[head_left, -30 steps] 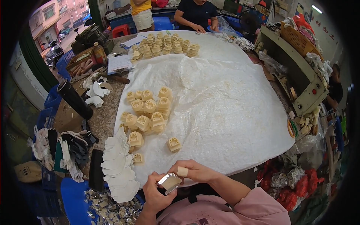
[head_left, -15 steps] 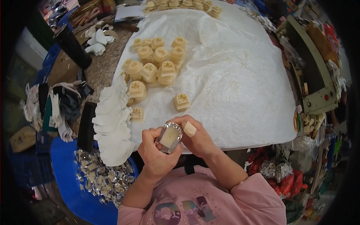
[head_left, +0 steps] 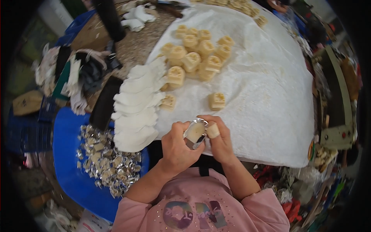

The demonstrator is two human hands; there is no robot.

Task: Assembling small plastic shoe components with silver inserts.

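My left hand (head_left: 177, 149) is wrapped round a cream-coloured block in shiny silver foil (head_left: 195, 131), held upright over the table's near edge. Its flat cream face shows, with crimped foil round the rim. My right hand (head_left: 221, 144) is closed at the block's right side, its thumb covered in beige tape or a finger cot, pinching the foil edge. Ahead of the hands stands a single cream moulded piece (head_left: 217, 101) with small hollows in its top. Further off, several similar cream pieces (head_left: 191, 61) are clustered together, some stacked.
White plastic sheeting (head_left: 262, 92) covers the table. Overlapping white curved pieces (head_left: 137, 108) lie along its left edge, beside a dark block (head_left: 106, 102). A blue tub (head_left: 69, 162) at lower left holds foil scraps (head_left: 110, 162). A green-grey metal housing (head_left: 336, 100) stands at right.
The view has turned, so the table things sit further right and the tub higher. My right hand has closed in on the foil rim; my left hand keeps hold of the block.
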